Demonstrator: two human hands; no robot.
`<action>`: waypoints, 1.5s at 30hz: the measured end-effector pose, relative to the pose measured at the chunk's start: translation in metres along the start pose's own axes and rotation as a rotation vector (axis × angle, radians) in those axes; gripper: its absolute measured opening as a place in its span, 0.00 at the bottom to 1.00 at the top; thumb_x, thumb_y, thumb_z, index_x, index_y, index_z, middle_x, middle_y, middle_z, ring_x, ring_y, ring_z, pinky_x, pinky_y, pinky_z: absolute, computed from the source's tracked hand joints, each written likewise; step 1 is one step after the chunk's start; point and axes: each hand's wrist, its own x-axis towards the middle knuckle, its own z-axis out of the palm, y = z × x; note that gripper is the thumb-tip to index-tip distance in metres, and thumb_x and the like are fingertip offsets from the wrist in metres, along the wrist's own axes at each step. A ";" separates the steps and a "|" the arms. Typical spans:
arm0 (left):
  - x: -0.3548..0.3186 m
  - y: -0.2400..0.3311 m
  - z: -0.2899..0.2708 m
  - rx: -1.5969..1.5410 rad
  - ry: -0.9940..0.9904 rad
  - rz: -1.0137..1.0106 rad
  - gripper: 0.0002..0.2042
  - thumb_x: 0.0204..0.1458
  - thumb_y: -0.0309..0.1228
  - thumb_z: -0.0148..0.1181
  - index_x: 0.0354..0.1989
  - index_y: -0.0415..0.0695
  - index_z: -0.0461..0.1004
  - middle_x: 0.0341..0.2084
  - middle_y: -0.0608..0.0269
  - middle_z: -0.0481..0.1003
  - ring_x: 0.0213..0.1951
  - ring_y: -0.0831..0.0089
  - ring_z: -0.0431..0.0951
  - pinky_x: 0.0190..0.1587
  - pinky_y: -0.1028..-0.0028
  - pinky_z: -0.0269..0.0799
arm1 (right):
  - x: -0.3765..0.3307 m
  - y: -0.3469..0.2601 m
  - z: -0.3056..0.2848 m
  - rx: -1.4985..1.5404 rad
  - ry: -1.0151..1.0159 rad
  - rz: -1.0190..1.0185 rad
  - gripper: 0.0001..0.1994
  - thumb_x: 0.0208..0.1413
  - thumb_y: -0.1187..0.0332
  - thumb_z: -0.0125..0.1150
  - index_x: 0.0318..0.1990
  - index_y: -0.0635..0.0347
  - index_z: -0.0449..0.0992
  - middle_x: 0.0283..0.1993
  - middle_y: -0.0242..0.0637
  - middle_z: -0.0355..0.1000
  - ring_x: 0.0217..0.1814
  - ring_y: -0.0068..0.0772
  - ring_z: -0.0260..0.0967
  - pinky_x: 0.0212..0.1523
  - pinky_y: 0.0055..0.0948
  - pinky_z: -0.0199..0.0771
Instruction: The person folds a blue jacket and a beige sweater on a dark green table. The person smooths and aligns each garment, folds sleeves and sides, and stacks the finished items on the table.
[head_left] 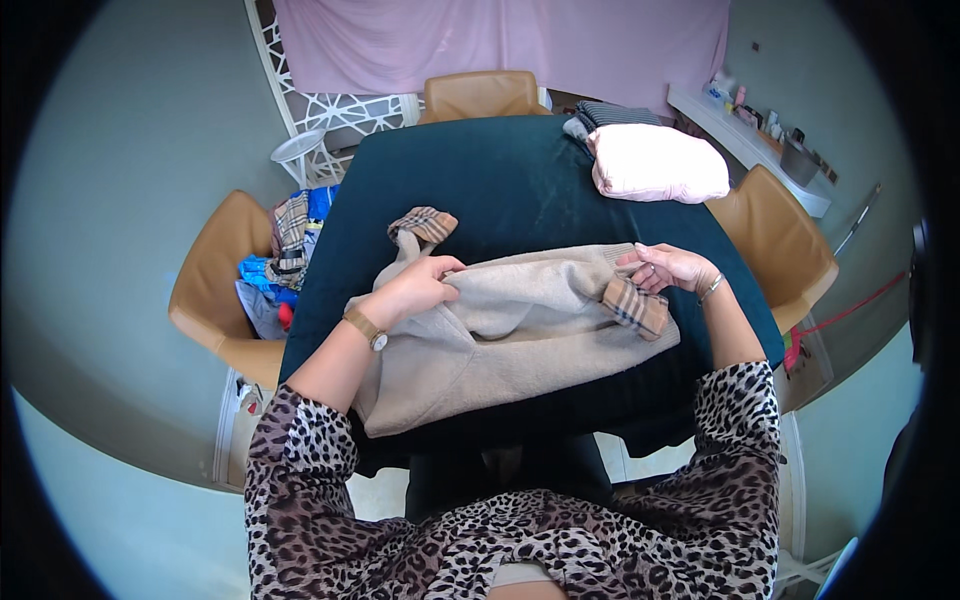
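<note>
A beige knit sweater (520, 375) lies sideways on the dark green tablecloth, its ribbed hem toward the right. One sleeve, ending in a checked cuff (428, 224), stretches away at the upper left; another checked cuff (636, 308) rests on the body near the hem. My left hand (425, 285), with a watch on its wrist, is closed on the knit near the base of the far sleeve. At the hem's far corner my right hand (672, 268) grips the edge between thumb and fingers, just above the nearer cuff. The fabric between my hands is rumpled.
Folded dark clothes (612, 114) and a pale pink folded item (660, 163) sit at the table's far right. Tan chairs (215, 270) surround the table (470, 165); the left one holds a pile of clothes (290, 235). A white shelf (745, 140) with small items lines the right wall.
</note>
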 end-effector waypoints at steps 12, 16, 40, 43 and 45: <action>0.013 0.005 0.008 -0.369 -0.131 -0.042 0.14 0.59 0.32 0.68 0.50 0.37 0.82 0.42 0.64 0.83 0.45 0.77 0.79 0.52 0.75 0.72 | -0.045 -0.062 0.020 -0.027 0.138 -0.487 0.11 0.52 0.84 0.67 0.40 0.59 0.81 0.39 0.24 0.79 0.41 0.17 0.76 0.47 0.22 0.80; 0.015 0.000 -0.002 -0.335 -0.168 -0.091 0.14 0.59 0.33 0.69 0.50 0.39 0.81 0.40 0.67 0.82 0.42 0.80 0.78 0.48 0.78 0.72 | -0.049 -0.079 -0.013 0.281 0.214 -0.530 0.16 0.53 0.80 0.70 0.49 0.58 0.79 0.45 0.31 0.80 0.44 0.23 0.78 0.49 0.25 0.81; -0.038 -0.003 0.002 0.311 0.311 0.348 0.12 0.54 0.30 0.68 0.47 0.42 0.80 0.39 0.60 0.81 0.39 0.72 0.79 0.41 0.71 0.74 | -0.020 -0.043 0.095 -0.806 0.653 -0.662 0.16 0.60 0.73 0.64 0.55 0.62 0.79 0.58 0.47 0.75 0.63 0.48 0.72 0.63 0.39 0.75; -0.063 -0.001 -0.017 0.294 0.261 0.263 0.15 0.50 0.20 0.57 0.46 0.43 0.82 0.43 0.61 0.80 0.44 0.69 0.79 0.44 0.70 0.74 | -0.005 -0.065 0.160 -0.827 0.440 -1.045 0.16 0.61 0.78 0.60 0.56 0.61 0.78 0.61 0.49 0.74 0.67 0.48 0.71 0.66 0.40 0.73; -0.064 -0.018 -0.022 0.329 0.273 0.414 0.19 0.46 0.17 0.52 0.46 0.45 0.82 0.39 0.63 0.80 0.44 0.65 0.77 0.45 0.70 0.75 | 0.006 -0.079 0.191 -1.048 0.388 -1.193 0.16 0.61 0.77 0.59 0.56 0.62 0.78 0.64 0.49 0.73 0.72 0.47 0.67 0.67 0.42 0.72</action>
